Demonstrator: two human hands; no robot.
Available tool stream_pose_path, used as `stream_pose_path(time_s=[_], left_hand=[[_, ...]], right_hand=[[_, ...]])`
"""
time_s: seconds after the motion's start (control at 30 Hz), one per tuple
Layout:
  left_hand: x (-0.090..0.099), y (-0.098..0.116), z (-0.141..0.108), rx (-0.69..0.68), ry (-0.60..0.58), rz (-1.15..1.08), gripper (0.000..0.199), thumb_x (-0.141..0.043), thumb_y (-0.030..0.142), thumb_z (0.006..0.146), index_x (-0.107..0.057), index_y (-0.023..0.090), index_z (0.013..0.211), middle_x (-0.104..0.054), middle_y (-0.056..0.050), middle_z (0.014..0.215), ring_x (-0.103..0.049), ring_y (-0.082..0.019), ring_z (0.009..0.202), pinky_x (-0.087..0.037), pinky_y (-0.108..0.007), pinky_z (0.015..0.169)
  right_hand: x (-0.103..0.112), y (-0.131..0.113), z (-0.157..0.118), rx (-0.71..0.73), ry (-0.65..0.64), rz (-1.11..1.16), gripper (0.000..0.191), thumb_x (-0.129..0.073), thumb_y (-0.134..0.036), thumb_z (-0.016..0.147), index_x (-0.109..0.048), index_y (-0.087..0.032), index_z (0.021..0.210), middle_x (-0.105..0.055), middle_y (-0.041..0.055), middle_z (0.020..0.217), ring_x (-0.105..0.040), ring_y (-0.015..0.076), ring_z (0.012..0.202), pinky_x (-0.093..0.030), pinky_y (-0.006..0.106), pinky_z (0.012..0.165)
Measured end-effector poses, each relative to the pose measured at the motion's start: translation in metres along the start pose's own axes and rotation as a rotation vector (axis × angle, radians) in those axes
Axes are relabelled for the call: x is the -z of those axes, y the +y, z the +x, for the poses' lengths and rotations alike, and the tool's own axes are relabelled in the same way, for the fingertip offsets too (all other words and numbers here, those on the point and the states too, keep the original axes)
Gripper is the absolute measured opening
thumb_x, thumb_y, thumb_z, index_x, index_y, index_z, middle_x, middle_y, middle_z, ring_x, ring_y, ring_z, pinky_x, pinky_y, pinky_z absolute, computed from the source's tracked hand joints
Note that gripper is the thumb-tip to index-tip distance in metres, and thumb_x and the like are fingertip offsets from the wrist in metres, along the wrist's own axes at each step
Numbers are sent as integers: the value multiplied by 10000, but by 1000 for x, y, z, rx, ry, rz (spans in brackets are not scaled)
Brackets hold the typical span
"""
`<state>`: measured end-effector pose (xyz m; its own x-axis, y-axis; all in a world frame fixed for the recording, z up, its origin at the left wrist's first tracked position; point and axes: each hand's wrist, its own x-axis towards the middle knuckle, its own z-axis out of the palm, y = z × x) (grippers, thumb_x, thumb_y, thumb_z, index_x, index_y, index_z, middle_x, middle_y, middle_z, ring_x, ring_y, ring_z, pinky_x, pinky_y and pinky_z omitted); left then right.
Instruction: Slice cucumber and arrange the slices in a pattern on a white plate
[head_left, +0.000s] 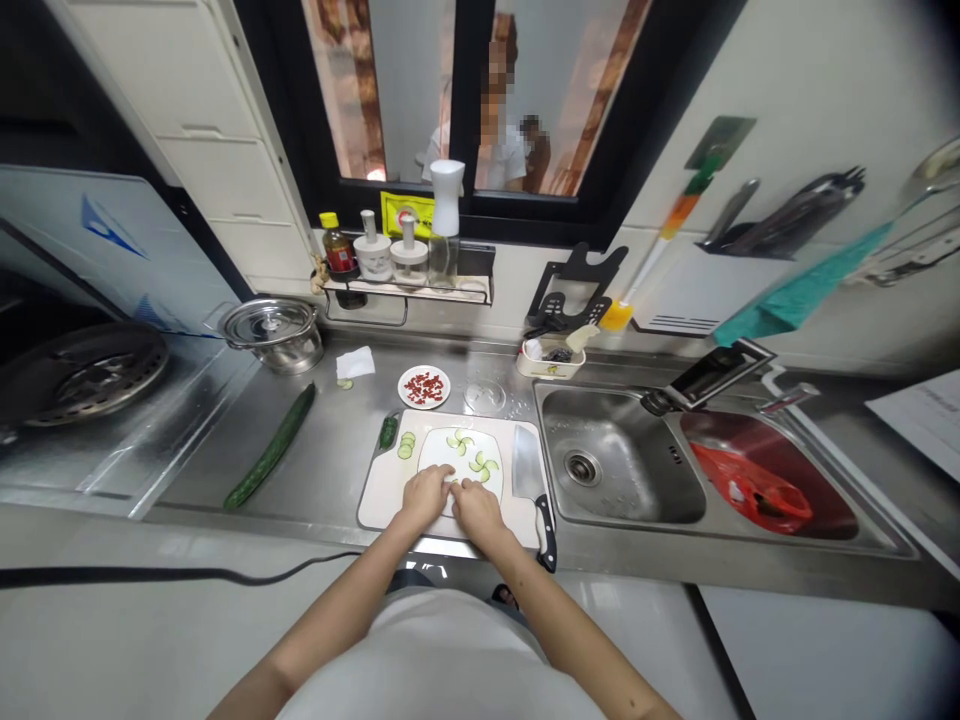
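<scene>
Cucumber fan (484, 466), nearer of two, is set on plate (435, 448) just beyond fingers of right hand (476, 510), left hand (426, 497) farther; fingers bent, partly closed; hold cannot be told.

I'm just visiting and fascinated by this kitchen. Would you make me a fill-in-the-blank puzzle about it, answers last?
1. The left hand and right hand meet over a square plate coloured ____.
2. Along the right side of the cutting board lies a black-handled ____.
3. On the counter, left of the board, lies a long green ____.
4. The red plastic bag lies in the sink, in the basin on the ____.

Missing words: white; knife; cucumber; right.
</scene>
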<state>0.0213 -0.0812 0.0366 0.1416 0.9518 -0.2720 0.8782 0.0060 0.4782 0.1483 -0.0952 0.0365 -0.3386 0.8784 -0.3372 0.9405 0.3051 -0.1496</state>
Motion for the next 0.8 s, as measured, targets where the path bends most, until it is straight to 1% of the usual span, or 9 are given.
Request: stream_pose_path(time_s=[0.1, 0.17, 0.23, 0.37, 0.47, 0.63, 0.7, 0.8], left_hand=[[5, -10, 2, 116, 98, -50, 320, -461, 280, 883, -584, 235, 1175, -679, -39, 1026, -608, -171, 963, -417, -252, 837], [11, -21, 4, 191, 173, -63, 304, -453, 312, 888, -584, 236, 1152, -687, -35, 963, -619, -172, 911, -417, -248, 781], [17, -33, 7, 271, 237, -64, 292, -449, 324, 889, -585, 236, 1132, -689, -43, 957, -625, -182, 905, -411, -248, 749], [25, -54, 15, 394, 273, -68, 322, -443, 383, 892, -568, 228, 1146, -691, -72, 984, -634, -204, 907, -411, -260, 731], [26, -60, 22, 423, 257, -56, 342, -438, 409, 891, -559, 218, 1148, -682, -98, 1028, -634, -216, 926, -411, -271, 744], [24, -62, 29, 419, 242, -51, 322, -454, 397, 886, -552, 199, 1120, -666, -119, 1054, -628, -223, 944, -404, -279, 765], [22, -63, 30, 415, 263, -49, 290, -469, 370, 880, -559, 198, 1095, -662, -112, 1045, -627, -220, 934, -402, -276, 757], [19, -64, 31, 393, 326, -62, 226, -498, 325, 865, -576, 202, 1037, -657, -93, 1030, -623, -209, 912, -397, -265, 737]], right_hand=[[0, 0, -1, 1, -3, -25, 314, -355, -136, 897, -587, -174, 1105, -615, 114, 1041, -576, 220, 969, -430, 294, 738], [-1, 0, -1, 11, 9, -42, 301, -363, -123, 888, -591, -168, 1079, -619, 115, 1030, -581, 215, 947, -429, 288, 723], [-2, 0, 0, 23, 18, -53, 292, -376, -105, 875, -597, -158, 1058, -624, 119, 1017, -586, 212, 930, -429, 286, 717], [-2, 0, 3, 38, -3, -61, 293, -390, -73, 853, -611, -143, 1031, -631, 132, 1000, -591, 215, 929, -431, 290, 721], [-2, 0, 6, 48, -3, -67, 308, -382, -69, 855, -615, -138, 1043, -636, 140, 991, -595, 222, 937, -434, 299, 727], [-5, 0, 11, 50, 1, -80, 305, -389, -77, 856, -627, -132, 1040, -647, 139, 967, -608, 226, 940, -428, 293, 727], [-7, 1, 13, 39, 4, -73, 306, -390, -78, 854, -629, -130, 1038, -650, 140, 968, -614, 226, 937, -424, 292, 723], [-7, 3, 15, 11, 5, -54, 309, -381, -79, 855, -627, -130, 1034, -658, 138, 957, -623, 216, 917, -415, 285, 713]])
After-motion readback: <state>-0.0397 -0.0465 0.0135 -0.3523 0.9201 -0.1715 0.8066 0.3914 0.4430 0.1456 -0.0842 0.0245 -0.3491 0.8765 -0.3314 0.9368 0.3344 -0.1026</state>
